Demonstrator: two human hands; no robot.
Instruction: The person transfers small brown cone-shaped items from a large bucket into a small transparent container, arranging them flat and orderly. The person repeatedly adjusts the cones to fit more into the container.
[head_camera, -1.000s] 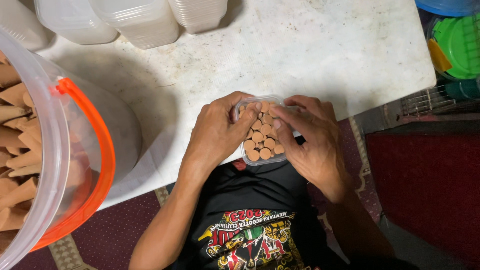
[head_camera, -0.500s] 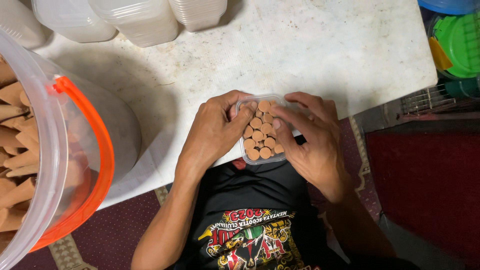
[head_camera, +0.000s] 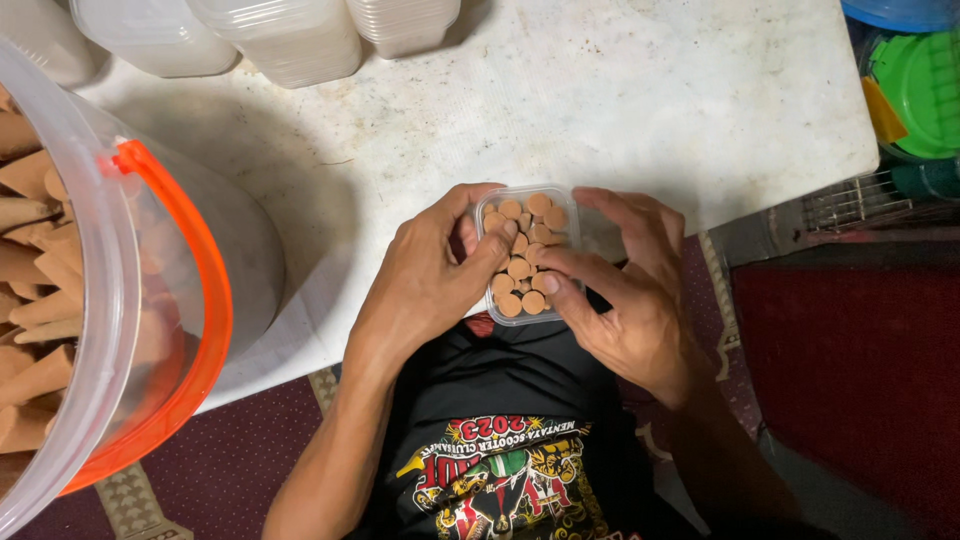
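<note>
A small clear rectangular plastic container (head_camera: 527, 252) sits at the near edge of the white marbled tabletop (head_camera: 620, 110), just below the middle of the frame, and both hands close on it from opposite sides. Its long axis runs from the top of the frame toward the bottom, that is, away from the person's body and back. It is packed with round tan cone-shaped pieces (head_camera: 520, 268) standing on end, so only their flat circular bases show.

The left hand (head_camera: 425, 275) lies to the left of the container, fingers curled around its left wall and the thumb reaching over the rim onto the pieces. The right hand (head_camera: 630, 290) lies to the right, fingers wrapped round the far and right side, with its thumb pressed across the lower part of the pieces. Both hands are clamped on the container; neither is noticeably nearer, since both touch it. The thumbs almost meet over the middle of the filled box.

At the left of the frame stands a large clear plastic bucket with an orange handle (head_camera: 190, 330), holding many more tan cones. Along the top edge are stacks of clear empty plastic containers (head_camera: 280, 35), well apart from the hands. A green lid (head_camera: 915, 80) lies at the upper right.
</note>
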